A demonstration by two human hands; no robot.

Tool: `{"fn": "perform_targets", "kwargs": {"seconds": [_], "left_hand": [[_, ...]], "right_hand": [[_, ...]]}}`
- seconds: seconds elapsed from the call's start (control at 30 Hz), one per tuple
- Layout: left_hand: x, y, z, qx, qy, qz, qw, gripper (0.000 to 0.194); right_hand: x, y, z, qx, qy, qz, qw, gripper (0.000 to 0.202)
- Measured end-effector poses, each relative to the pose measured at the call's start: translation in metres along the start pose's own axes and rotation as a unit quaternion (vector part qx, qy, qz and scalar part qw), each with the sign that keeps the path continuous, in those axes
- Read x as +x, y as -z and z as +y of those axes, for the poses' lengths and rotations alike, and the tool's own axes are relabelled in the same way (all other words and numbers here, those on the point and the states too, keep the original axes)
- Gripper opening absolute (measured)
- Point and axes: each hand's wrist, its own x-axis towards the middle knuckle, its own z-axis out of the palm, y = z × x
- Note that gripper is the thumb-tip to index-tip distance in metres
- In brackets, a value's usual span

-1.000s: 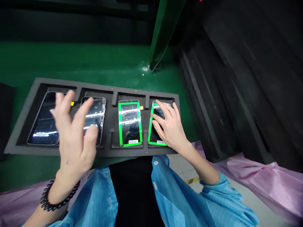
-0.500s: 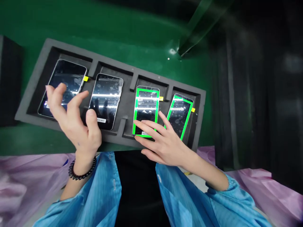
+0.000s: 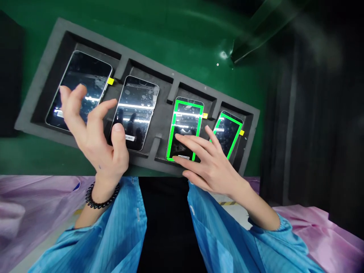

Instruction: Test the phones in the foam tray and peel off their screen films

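While both hands are spread over the grey foam tray (image 3: 187, 80), four phones lie screen up in its recesses, the tray's long axis slanting from far left to near right across the green surface (image 3: 182, 41). The leftmost phone (image 3: 88, 72) points away from the person, its far end leaning clearly right; the second phone (image 3: 139, 102) leans the same way, less steeply, with its white label (image 3: 130, 138) at the near end. The third phone (image 3: 186, 113), bordered in green, has its long axis nearly straight away, tipped slightly right. The rightmost phone (image 3: 227, 132), also green-bordered, leans further right, its near end hidden by the right hand (image 3: 213, 163).

The left hand (image 3: 98, 138) is open with fingers curved and apart, grasping nothing, over the leftmost phone and beside the second. The right hand is open too, fingers fanned over the third phone's near half without gripping it; whether the fingertips touch the glass, I cannot tell.
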Motion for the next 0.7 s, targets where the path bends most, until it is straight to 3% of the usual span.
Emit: {"fn": "perform_targets", "kwargs": {"seconds": [0.13,0.27,0.4,0.57,0.7], "left_hand": [[0.000,0.000,-0.002,0.001,-0.009,0.002,1.000,0.053],[0.000,-0.001,-0.003,0.004,-0.009,0.005,1.000,0.053],[0.000,0.000,-0.002,-0.005,-0.004,0.009,1.000,0.050],[0.001,0.000,0.000,-0.013,0.004,0.007,1.000,0.048],[0.000,-0.001,-0.001,-0.020,0.006,0.009,1.000,0.047]], "right_hand": [[-0.007,0.014,0.006,-0.023,-0.034,-0.026,0.999,0.032],[-0.004,0.023,0.010,-0.039,-0.115,-0.081,0.989,0.075],[0.012,0.017,0.007,-0.053,-0.101,-0.103,0.988,0.093],[0.029,-0.002,0.000,-0.114,-0.064,-0.029,0.991,0.070],[0.020,-0.002,0.002,-0.102,-0.029,0.025,0.994,0.041]]}}
